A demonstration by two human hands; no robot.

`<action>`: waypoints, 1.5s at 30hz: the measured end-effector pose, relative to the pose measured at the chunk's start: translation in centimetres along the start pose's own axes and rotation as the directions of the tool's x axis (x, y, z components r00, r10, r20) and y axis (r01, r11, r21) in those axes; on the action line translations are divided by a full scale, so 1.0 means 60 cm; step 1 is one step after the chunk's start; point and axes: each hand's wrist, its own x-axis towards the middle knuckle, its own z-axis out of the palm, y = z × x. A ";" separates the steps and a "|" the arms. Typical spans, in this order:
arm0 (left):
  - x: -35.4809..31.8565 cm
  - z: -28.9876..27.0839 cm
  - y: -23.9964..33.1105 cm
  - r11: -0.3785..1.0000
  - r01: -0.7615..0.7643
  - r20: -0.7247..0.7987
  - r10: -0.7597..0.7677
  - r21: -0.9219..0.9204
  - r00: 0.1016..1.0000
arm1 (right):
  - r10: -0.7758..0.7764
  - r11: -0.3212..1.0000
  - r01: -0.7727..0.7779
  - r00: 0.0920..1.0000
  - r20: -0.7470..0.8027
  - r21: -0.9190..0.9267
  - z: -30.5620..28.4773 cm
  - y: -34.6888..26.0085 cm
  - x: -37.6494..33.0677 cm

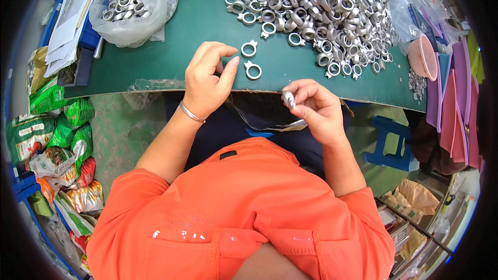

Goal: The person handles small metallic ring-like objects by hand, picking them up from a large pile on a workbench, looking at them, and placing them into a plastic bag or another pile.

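Note:
My right hand (319, 111) pinches a silver metal ring (289, 99) between thumb and fingers, just off the table's near edge. My left hand (208, 79) holds nothing and hovers over the near edge, thumb and index finger apart. Beside its fingertips lie two loose rings, each with a small lug: one ring (249, 42) farther off, the other ring (246, 65) nearer me. A large heap of the same rings (316, 5) spreads over the far middle and right of the green table (155, 65).
A clear plastic bag (98, 21) holding more rings stands at the far left beside papers (72, 15). On the right are a pink mesh basket (423, 57) and coloured trays (456, 109). A blue stool (390, 142) stands below the table; colourful packages (67, 150) fill the left side.

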 end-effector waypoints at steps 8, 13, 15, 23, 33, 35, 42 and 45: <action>-0.001 -0.004 -0.001 0.999 0.017 -0.038 -0.018 -0.030 0.999 | -0.178 0.618 0.157 0.982 0.058 -0.770 0.020 -0.032 -0.003; -0.001 -0.005 -0.002 0.999 0.030 -0.048 -0.031 -0.022 0.998 | -0.340 0.446 0.315 0.926 0.167 -0.838 0.068 -0.002 0.074; -0.001 -0.006 -0.003 0.997 0.055 -0.071 -0.058 -0.050 0.996 | -0.357 0.341 0.316 0.915 0.189 -0.885 0.075 0.010 0.096; 0.000 -0.009 0.008 0.998 0.067 -0.031 -0.068 -0.017 0.997 | -0.317 0.585 0.268 0.944 0.088 -0.766 0.040 0.019 0.079; 0.001 -0.001 -0.003 0.985 -0.114 0.039 0.109 0.132 0.993 | -0.390 0.417 0.462 0.869 0.305 -0.783 0.059 0.031 0.078; 0.000 -0.001 -0.001 0.990 -0.087 0.039 0.083 0.115 0.996 | -0.238 0.720 0.292 0.956 0.171 -0.629 0.052 0.019 0.064; -0.001 -0.002 -0.003 0.992 -0.075 0.031 0.072 0.097 0.997 | 0.076 0.995 -0.080 0.995 0.071 0.052 0.038 0.004 0.041; -0.002 -0.003 -0.005 0.995 -0.060 0.020 0.059 0.084 0.998 | 0.170 0.929 -0.124 0.980 0.104 -0.349 0.021 -0.013 0.025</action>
